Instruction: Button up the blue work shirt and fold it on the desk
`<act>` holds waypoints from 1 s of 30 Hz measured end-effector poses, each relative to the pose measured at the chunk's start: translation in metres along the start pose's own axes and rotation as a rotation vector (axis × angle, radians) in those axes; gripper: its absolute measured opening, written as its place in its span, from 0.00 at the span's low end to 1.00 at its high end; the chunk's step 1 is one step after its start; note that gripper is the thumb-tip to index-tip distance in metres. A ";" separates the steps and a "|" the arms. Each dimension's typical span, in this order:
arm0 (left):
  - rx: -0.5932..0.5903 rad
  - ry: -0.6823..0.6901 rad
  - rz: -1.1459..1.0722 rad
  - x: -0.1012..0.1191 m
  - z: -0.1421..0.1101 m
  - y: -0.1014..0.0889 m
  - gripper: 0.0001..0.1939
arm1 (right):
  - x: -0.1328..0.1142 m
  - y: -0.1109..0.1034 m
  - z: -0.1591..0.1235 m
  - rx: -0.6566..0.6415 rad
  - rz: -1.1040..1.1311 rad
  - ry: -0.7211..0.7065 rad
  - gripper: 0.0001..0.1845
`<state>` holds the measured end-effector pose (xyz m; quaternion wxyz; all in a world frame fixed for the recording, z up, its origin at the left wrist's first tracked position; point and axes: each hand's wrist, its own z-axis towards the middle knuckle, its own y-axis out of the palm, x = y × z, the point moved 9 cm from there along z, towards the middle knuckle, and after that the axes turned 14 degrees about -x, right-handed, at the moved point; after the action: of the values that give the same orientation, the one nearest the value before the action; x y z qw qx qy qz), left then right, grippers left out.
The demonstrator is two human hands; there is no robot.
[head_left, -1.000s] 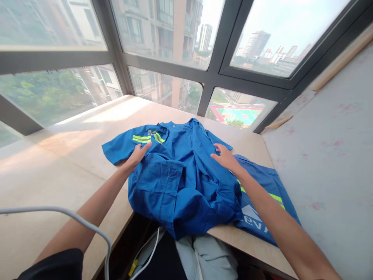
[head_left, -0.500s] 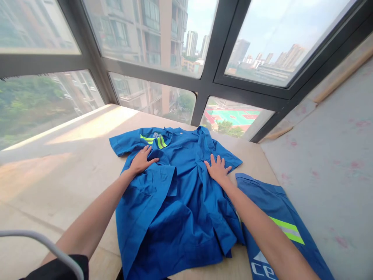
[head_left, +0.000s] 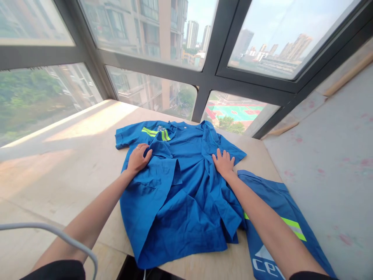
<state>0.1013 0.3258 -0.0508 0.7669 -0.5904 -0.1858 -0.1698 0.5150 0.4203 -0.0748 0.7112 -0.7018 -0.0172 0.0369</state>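
Note:
A blue short-sleeved work shirt [head_left: 190, 210] lies unbuttoned on the pale wooden surface, collar toward the windows. Yellow-green and grey stripes and small white lettering mark its left chest area in view. My left hand [head_left: 139, 158] is closed on the left front panel below the stripes, fingers bent into the cloth; a ring shows on one finger. Palm down on the right front panel near the sleeve, my right hand [head_left: 223, 163] has its fingers stretched out. The left panel is partly folded over, and the cloth is wrinkled.
Folded blue garment [head_left: 262, 194] with a reflective stripe and white letters lies at right, partly under my right forearm. A grey-white cable [head_left: 58, 232] crosses the lower left. A dark object [head_left: 128, 268] shows below the shirt hem. Windows [head_left: 151, 89] and a flowered wall [head_left: 335, 175] border the surface.
My left hand's fingers have curled into the cloth, and the right hand's fingers have come closer together. The shirt has shifted slightly right and away from me. The view has moved a little.

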 end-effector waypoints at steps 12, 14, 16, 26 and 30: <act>-0.308 0.140 0.070 0.111 -0.103 0.010 0.49 | -0.008 -0.001 -0.070 -0.249 0.170 -0.188 0.37; -0.320 0.122 0.155 0.126 -0.112 0.024 0.53 | -0.003 0.000 -0.087 -0.303 0.244 -0.199 0.39; -0.299 0.099 0.225 0.136 -0.113 0.032 0.50 | 0.001 -0.001 -0.105 -0.332 0.312 -0.202 0.40; 0.091 -0.353 0.201 0.077 -0.191 -0.076 0.24 | -0.005 0.015 -0.191 -0.385 0.322 -0.335 0.49; 0.067 -0.566 0.321 0.037 -0.264 -0.105 0.20 | -0.011 0.022 -0.203 -0.267 0.186 -0.328 0.41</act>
<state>0.1056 0.0427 -0.0061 0.7208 -0.6104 -0.3015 0.1302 0.5193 0.2178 -0.0997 0.5932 -0.7729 -0.0726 0.2134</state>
